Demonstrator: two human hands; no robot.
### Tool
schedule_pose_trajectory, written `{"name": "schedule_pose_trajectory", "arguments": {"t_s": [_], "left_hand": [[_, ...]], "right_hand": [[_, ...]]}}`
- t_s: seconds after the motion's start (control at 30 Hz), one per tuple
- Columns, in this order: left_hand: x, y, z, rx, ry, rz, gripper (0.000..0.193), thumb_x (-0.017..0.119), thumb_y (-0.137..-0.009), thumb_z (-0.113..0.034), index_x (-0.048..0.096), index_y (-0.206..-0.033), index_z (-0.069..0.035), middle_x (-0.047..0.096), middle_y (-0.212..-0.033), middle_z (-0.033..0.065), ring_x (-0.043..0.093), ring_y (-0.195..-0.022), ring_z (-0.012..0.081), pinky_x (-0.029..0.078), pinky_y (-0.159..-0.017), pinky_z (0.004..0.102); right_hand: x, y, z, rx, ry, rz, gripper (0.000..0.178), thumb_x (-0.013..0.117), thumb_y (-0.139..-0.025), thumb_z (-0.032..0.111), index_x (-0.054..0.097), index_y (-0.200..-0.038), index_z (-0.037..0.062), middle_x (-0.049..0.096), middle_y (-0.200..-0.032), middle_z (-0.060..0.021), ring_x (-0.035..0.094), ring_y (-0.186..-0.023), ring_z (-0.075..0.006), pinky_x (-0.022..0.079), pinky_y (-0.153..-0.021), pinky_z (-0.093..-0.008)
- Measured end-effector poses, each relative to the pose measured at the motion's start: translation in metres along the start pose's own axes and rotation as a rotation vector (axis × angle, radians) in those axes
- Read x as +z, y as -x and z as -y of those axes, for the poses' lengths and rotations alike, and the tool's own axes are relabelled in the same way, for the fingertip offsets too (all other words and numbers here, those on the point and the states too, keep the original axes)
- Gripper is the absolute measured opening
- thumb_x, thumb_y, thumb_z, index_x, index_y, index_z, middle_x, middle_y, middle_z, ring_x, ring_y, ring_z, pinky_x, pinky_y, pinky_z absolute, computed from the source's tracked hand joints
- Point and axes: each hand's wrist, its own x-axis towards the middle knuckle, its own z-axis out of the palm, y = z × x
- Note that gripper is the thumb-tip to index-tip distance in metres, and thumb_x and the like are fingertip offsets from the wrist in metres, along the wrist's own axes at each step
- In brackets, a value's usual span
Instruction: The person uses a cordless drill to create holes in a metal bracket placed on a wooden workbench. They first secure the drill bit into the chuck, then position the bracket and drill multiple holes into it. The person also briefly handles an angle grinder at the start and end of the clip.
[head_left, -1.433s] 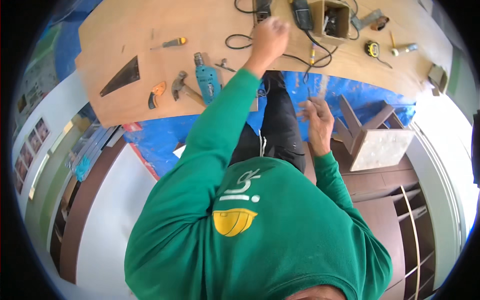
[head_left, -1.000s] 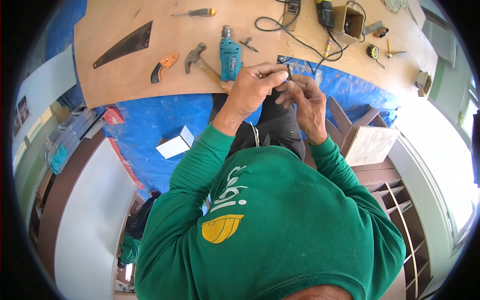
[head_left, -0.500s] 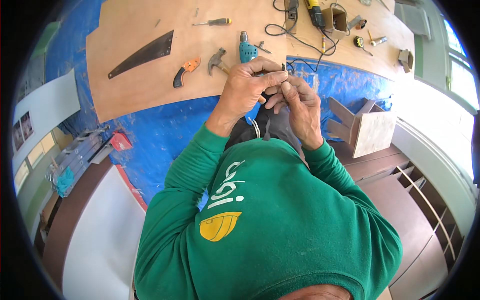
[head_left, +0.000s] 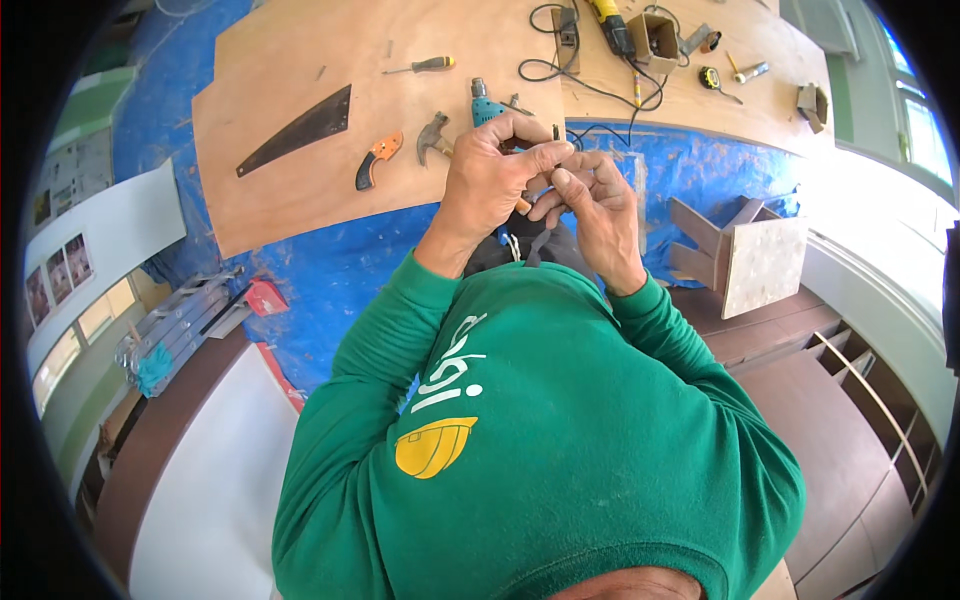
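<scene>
My left hand (head_left: 492, 175) is raised over the near edge of the workbench, its thumb and forefinger pinched on a small dark piece (head_left: 557, 132) whose tip pokes up past the fingertips. Its kind is too small to tell. Close against it, my right hand (head_left: 605, 205) has thumb and fingers curled together; whatever lies between them is hidden. Beyond the left hand lies a teal drill (head_left: 485, 103), partly covered by that hand. A claw hammer (head_left: 432, 135) rests just left of it, its handle passing behind the hand.
On the plywood top (head_left: 290, 200) lie a loose saw blade (head_left: 300, 130), an orange-and-black saw handle (head_left: 378, 160) and a screwdriver (head_left: 430, 65). Farther right are a corded yellow power tool (head_left: 612, 28), a cardboard box (head_left: 655, 42) and a tape measure (head_left: 709, 78). Blue sheeting (head_left: 330, 270) covers the floor.
The whole view has shifted slightly, so bench and tools sit a little differently. Both hands stay together at the same place, with the right thumb moved slightly away from the left fingertips.
</scene>
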Motion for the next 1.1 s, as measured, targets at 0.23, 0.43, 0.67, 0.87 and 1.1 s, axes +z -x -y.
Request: {"name": "schedule_pose_trajectory", "arguments": {"t_s": [0.23,0.43,0.67,0.87,1.1], "left_hand": [[0.018,0.001,0.002,0.003,-0.008,-0.073,0.012,0.088,-0.098,-0.005,0.077,-0.1,-0.002,0.074,-0.09,0.0022,0.067,-0.081,0.0087,0.054,-0.069,0.0254],[0.03,0.006,0.009,-0.033,-0.064,-0.101,0.013,0.085,-0.102,-0.011,0.078,-0.102,-0.001,0.075,-0.092,0.0028,0.067,-0.082,0.0091,0.055,-0.071,0.0251],[-0.044,0.05,0.075,-0.16,-0.018,-0.471,0.024,0.077,-0.109,-0.021,0.075,-0.12,0.001,0.078,-0.102,0.0096,0.08,-0.096,0.0226,0.068,-0.084,0.0382],[-0.1,0.168,0.127,-0.408,0.132,-0.849,0.021,0.071,-0.113,-0.02,0.073,-0.126,-0.003,0.078,-0.105,0.0112,0.08,-0.099,0.0298,0.07,-0.087,0.0478],[-0.13,0.224,0.131,-0.304,0.447,-0.817,0.02,0.068,-0.11,-0.001,0.068,-0.128,0.004,0.078,-0.113,0.0165,0.08,-0.109,0.0329,0.07,-0.1,0.0481]], "right_hand": [[-0.018,0.0,-0.001,-0.014,-0.037,0.06,0.026,0.061,-0.119,0.022,0.062,-0.129,-0.0017,0.081,-0.112,-0.0195,0.079,-0.084,-0.0225,0.059,-0.07,-0.0308],[-0.028,0.003,-0.003,0.047,-0.057,0.085,0.032,0.061,-0.119,0.028,0.065,-0.132,-0.0008,0.081,-0.114,-0.0181,0.079,-0.085,-0.0221,0.059,-0.07,-0.0311],[-0.086,-0.037,-0.094,0.183,0.693,0.094,0.046,0.079,-0.105,0.032,0.072,-0.134,-0.0026,0.079,-0.123,-0.0235,0.079,-0.105,-0.0358,0.061,-0.094,-0.0432],[-0.104,-0.132,-0.201,-0.15,1.328,0.214,0.071,0.081,-0.097,0.032,0.055,-0.153,-0.0026,0.072,-0.134,-0.0265,0.067,-0.129,-0.0446,0.053,-0.11,-0.0537],[-0.084,-0.153,-0.286,-0.175,1.705,0.276,0.071,0.07,-0.092,0.014,0.049,-0.157,-0.0057,0.066,-0.137,-0.0262,0.065,-0.131,-0.0463,0.053,-0.105,-0.0571]]}}
